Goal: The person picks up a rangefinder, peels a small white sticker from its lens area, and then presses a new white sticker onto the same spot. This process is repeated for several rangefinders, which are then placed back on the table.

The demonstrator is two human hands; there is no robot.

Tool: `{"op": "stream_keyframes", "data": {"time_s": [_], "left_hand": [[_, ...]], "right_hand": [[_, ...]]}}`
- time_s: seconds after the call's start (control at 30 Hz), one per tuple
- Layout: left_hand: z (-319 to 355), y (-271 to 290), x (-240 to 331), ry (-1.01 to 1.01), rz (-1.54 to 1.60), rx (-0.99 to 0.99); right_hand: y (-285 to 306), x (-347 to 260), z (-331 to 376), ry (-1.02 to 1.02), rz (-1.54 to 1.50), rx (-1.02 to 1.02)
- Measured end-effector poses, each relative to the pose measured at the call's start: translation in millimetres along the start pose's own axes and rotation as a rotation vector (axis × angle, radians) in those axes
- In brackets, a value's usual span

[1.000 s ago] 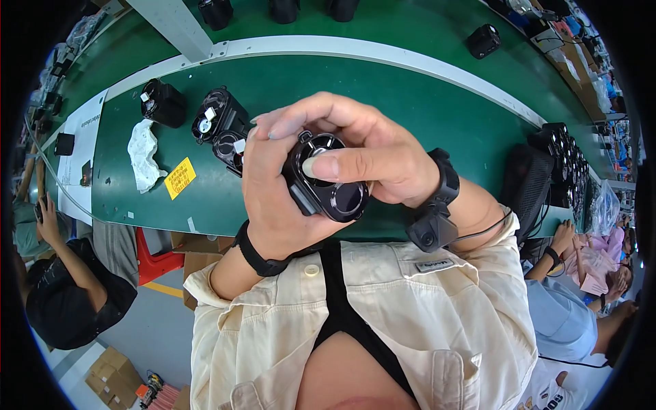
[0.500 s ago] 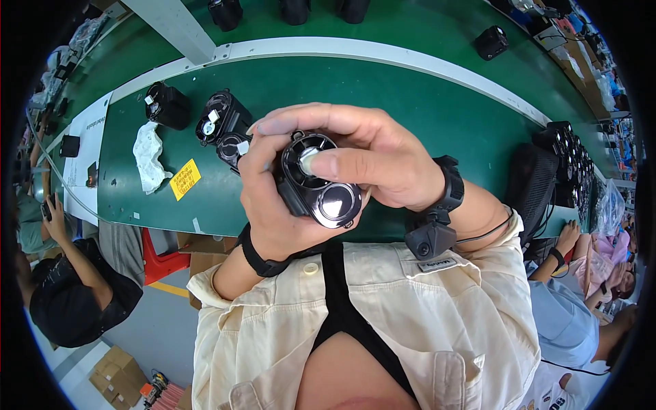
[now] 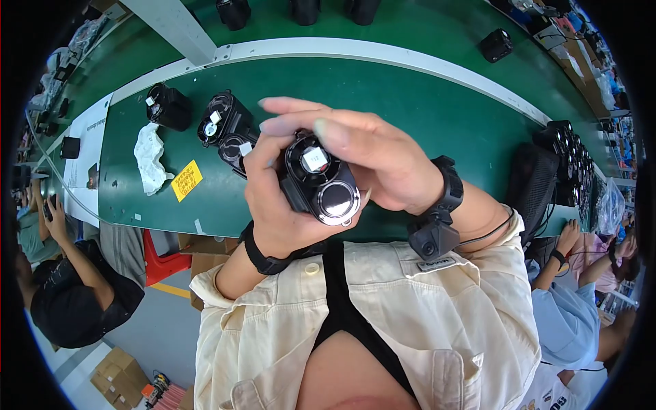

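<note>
My left hand [image 3: 265, 198] is wrapped round a glossy black device [image 3: 336, 202] with two round ends side by side. One end is a shiny dome; the other is a ringed recess with a white label [image 3: 315, 160] in it. My right hand [image 3: 383, 147] has its fingers stretched out over the device's far side, and its thumb is raised off the label. Whether its palm touches the housing I cannot tell. Left of my hands, similar black devices [image 3: 229, 119] with white tabs stand on the green table [image 3: 424, 102], partly hidden by my left hand.
A crumpled white tissue [image 3: 150, 158] and a yellow note [image 3: 186, 181] lie at the left. Another black device [image 3: 169, 106] stands behind them. At the right are a black mesh-covered object [image 3: 531, 179] and rows of black housings [image 3: 572, 157]. Co-workers sit at both sides.
My right thumb has lifted from the recess and moved up and away, uncovering the white label. My right fingers have straightened. The left hand keeps its hold on the device.
</note>
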State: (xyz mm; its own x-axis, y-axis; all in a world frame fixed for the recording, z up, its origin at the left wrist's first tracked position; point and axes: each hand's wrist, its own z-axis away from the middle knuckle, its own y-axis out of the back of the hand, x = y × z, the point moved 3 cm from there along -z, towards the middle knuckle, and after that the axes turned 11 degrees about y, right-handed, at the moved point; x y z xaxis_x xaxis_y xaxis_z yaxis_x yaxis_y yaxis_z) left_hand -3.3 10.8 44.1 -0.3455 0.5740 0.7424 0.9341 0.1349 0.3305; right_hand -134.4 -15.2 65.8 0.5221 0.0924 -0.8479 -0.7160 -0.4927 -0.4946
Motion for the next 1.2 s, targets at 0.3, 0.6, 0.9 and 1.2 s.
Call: {"op": "stream_keyframes", "data": {"time_s": [0.3, 0.6, 0.9, 1.2], "left_hand": [[-8, -17, 6, 0.017, -0.077, -0.051], [-24, -36, 19, -0.031, -0.026, -0.032], [-17, -52, 0, 0.03, 0.116, -0.29], [-13, -49, -7, 0.128, 0.2, -0.345]], "right_hand": [[11, -12, 8, 0.015, 0.07, -0.028], [147, -79, -37, 0.262, 0.442, 0.407], [309, -117, -57, 0.204, 1.734, 0.927], [205, -76, -107, 0.109, 1.851, 0.588]]}}
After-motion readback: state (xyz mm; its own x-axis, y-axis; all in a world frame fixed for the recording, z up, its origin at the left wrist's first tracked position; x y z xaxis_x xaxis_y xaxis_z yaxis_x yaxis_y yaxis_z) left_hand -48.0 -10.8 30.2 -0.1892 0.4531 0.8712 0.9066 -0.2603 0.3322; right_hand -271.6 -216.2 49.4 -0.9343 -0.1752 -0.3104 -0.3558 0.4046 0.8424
